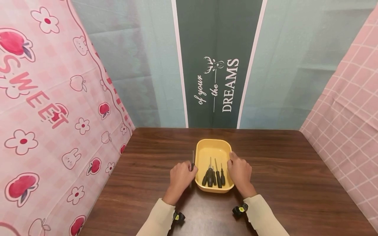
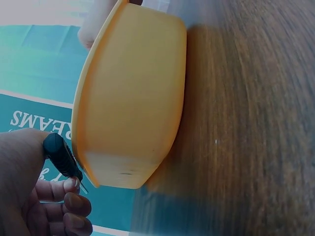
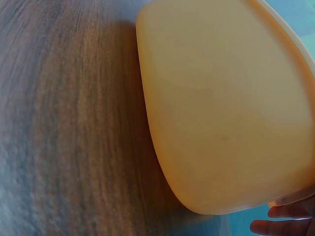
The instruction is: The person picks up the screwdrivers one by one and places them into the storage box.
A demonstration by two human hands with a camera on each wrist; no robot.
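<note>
My left hand (image 1: 180,175) holds a screwdriver (image 2: 61,155) by its black handle, just outside the left wall of a yellow plastic tub (image 1: 211,149). The thin metal shaft points away from me, as the head view shows. At the tub's right side, my right hand (image 1: 240,172) grips the rim, and some of its fingers (image 3: 283,227) show below the rim in the right wrist view. Inside the tub, several black-handled screwdrivers (image 1: 218,180) lie side by side near the front wall, with their shafts toward the far end.
The tub stands on a dark brown wooden table (image 1: 141,170). Behind the table hangs a green cloth (image 1: 218,39) with white lettering. Pink patterned cloth (image 1: 59,98) covers the left side, and pink checked cloth (image 1: 348,108) covers the right.
</note>
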